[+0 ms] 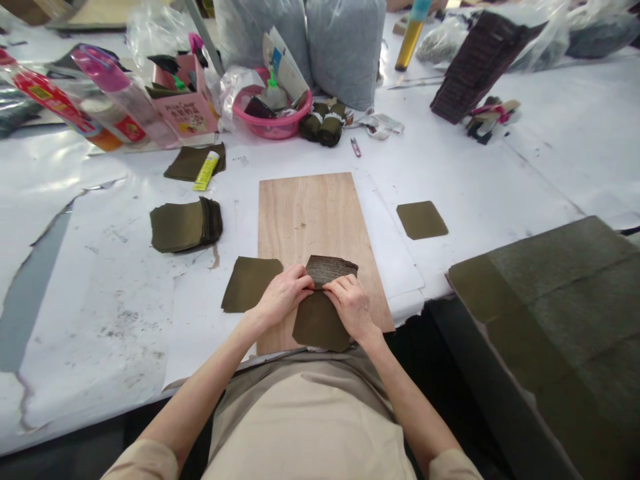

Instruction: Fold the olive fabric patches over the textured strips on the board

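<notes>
Close to my body, an olive-green fabric piece (323,323) lies over the near end of a wooden board (305,213). Its far part shows a greyish, striped surface; whether that is the same piece or a second one I cannot tell. My left hand (287,291) pinches a narrow fold across the middle, and my right hand (351,303) pinches the same fold a little to the right. Both sets of fingers are closed, thumbs towards each other. Beside my left hand, another olive square (250,285) rests partly on the board's left edge.
A stack of olive pieces (180,227) sits at left, with a yellow tube (206,171) on more pieces behind. One square (423,220) lies at right. Farther back stand a pink basket (273,127), small snips (355,147) and bottles (125,93). Large olive sheets (560,313) lie at right.
</notes>
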`<state>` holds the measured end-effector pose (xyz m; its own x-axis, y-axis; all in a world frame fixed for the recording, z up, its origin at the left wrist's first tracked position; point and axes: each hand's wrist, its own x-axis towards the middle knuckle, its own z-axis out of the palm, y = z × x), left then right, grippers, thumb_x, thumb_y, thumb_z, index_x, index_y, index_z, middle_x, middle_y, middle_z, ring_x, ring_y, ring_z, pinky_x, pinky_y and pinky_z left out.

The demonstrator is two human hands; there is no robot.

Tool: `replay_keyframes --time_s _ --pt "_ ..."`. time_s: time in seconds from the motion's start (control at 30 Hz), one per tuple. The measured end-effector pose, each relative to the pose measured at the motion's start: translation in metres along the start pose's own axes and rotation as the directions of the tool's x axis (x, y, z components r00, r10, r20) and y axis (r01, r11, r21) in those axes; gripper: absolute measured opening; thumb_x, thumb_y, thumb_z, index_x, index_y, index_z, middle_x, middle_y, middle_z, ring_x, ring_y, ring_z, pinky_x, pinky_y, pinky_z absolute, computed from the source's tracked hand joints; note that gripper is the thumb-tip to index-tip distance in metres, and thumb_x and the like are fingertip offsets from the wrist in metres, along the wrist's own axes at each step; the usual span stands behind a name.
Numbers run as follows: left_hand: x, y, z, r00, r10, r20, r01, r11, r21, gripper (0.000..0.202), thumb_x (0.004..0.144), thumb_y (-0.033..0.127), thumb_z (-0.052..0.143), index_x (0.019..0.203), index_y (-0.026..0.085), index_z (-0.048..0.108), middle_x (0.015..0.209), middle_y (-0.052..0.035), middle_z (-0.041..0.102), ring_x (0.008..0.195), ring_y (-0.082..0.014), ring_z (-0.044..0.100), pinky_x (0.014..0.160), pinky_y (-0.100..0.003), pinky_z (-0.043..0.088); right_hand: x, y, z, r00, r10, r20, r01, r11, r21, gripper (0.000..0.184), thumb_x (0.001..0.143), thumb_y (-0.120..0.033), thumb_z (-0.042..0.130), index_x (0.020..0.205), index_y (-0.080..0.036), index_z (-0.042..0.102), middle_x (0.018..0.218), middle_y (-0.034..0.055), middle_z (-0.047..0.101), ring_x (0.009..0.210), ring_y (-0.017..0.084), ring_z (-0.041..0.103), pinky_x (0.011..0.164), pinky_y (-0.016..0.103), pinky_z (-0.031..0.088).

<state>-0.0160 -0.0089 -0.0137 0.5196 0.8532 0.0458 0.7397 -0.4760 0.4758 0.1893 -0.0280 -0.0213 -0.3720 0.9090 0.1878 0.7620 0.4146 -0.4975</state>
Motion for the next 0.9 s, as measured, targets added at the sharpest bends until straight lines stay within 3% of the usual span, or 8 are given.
replay_keyframes --time_s 0.3,0.43,0.6,0.9 --pt "-0.003 -0.005 0.0 1.0 -0.015 -0.027 0.016 0.999 0.037 0.015 0.092 0.034 0.057 0.087 0.019 0.059 0.089 -0.0023 0.055 0.083 -0.0169 0.054 0.072 -0.028 0.045 -0.005 0.003 0.007 0.999 0.015 -0.051 -0.013 0.999 0.038 0.016 0.094 -0.025 0.054 0.098 -0.024 0.069 0.092 0.0036 0.065 0.093 0.019 0.052 0.082 0.032 0.045" --pt "-0.006 -0.003 0.003 0.998 -0.003 -0.068 0.002 1.0 -0.02 0.013 0.093 0.03 0.055 0.098 0.02 0.062 0.095 -0.0033 0.059 0.087 -0.0166 0.057 0.076 -0.028 0.047 -0.005 0.003 0.008 0.998 0.021 -0.055 -0.019 0.999 0.046 0.018 0.095 -0.026 0.053 0.1 -0.024 0.07 0.092 0.0044 0.065 0.093 0.019 0.053 0.083 0.033 0.046" --pt "-0.009 -0.002 0.008 0.993 -0.004 -0.12 -0.009 0.995 -0.104 0.021 0.097 0.027 0.046 0.093 0.019 0.064 0.091 -0.0039 0.061 0.084 -0.0144 0.058 0.074 -0.025 0.048 -0.006 0.003 0.008 0.998 0.018 -0.058 -0.015 0.998 0.054 0.018 0.095 -0.027 0.053 0.101 -0.024 0.07 0.092 0.0041 0.065 0.093 0.019 0.052 0.083 0.032 0.046" --pt "-0.011 -0.004 0.013 0.99 0.028 -0.141 -0.036 0.998 -0.058 0.021 0.097 0.025 0.045 0.095 0.018 0.065 0.092 -0.0048 0.063 0.083 -0.0145 0.059 0.073 -0.026 0.048 -0.007 0.005 0.007 0.996 -0.006 -0.088 0.009 1.0 0.029 0.02 0.094 -0.023 0.054 0.101 -0.027 0.072 0.09 0.0033 0.065 0.092 0.017 0.052 0.081 0.03 0.045"
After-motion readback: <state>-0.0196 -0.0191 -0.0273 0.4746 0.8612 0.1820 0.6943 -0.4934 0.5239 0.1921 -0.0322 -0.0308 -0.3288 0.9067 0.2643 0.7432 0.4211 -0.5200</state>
